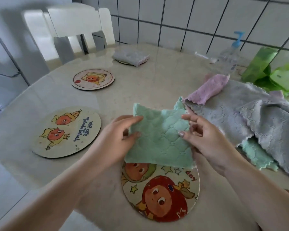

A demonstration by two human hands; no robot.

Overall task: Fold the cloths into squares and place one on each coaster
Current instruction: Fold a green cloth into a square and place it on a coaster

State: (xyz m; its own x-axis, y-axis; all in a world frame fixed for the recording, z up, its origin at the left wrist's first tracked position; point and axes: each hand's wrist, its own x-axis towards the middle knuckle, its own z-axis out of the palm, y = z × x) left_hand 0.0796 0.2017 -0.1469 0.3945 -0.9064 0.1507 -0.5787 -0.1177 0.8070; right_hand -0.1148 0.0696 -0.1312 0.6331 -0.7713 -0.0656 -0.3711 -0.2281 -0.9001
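Four coasters sit on my surface (pixel 140 90), a pale glossy round top backed by a tiled wall (pixel 190 19), with a white chair (pixel 73 25) at its far left edge. On my right a grey cloth (pixel 257 117) lies spread and rumpled, a lilac cloth (pixel 207 90) bunched on its far corner and a second green cloth (pixel 255 155) poking out from under its near edge. Closest to me is the near coaster (pixel 160 192), printed with cartoon faces; the left coaster (pixel 67 132) lies well apart to its left, the far-left coaster (pixel 93 78) is bare beyond that, and the far coaster (pixel 123 61) is mostly hidden under a folded grey cloth (pixel 131 57). I hold the green cloth (pixel 160 135) folded and tilted, its lower edge over the far part of the near coaster; whether it touches I cannot tell. My left hand (pixel 118 139) pinches its left edge, fingers (pixel 135 121) on top and thumb underneath, closed on the fabric. My right hand (pixel 205 139) grips the right edge, fingers clamped on it with the thumb across the front. A clear pump bottle (pixel 230 59) and green packets (pixel 274 75) stand blurred at the far right.
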